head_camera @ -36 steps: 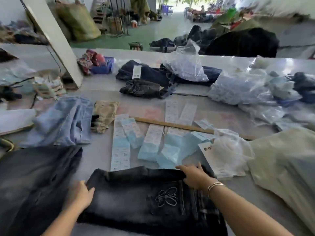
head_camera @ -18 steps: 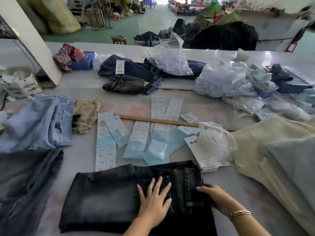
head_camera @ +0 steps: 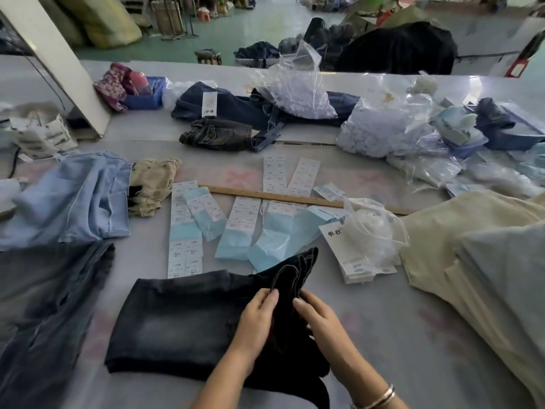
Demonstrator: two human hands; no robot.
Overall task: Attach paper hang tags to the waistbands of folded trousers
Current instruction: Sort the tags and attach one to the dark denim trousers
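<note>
The folded black trousers lie flat on the worktop at its near edge, slightly left of centre, with their right end lifted off the surface. Both hands work that raised part: the left hand grasps the fold from the left, fingers curled over the cloth, and the right hand grasps it from the right, thumb and fingers closed on the same ridge of stitched denim, probably the waistband, though the dark cloth blurs there. A bracelet sits on the right wrist.

Just beyond the trousers, toward the middle of the worktop, lie rows of white and pale blue label strips. A stack of white hang tags rests just right of them, partly under a clear plastic bag. A wooden ruler lies across the strips farther back. At the left edge lie light blue trousers and a dark pair; pale yellow garments spread along the right edge. Bags of tags crowd the far right corner.
</note>
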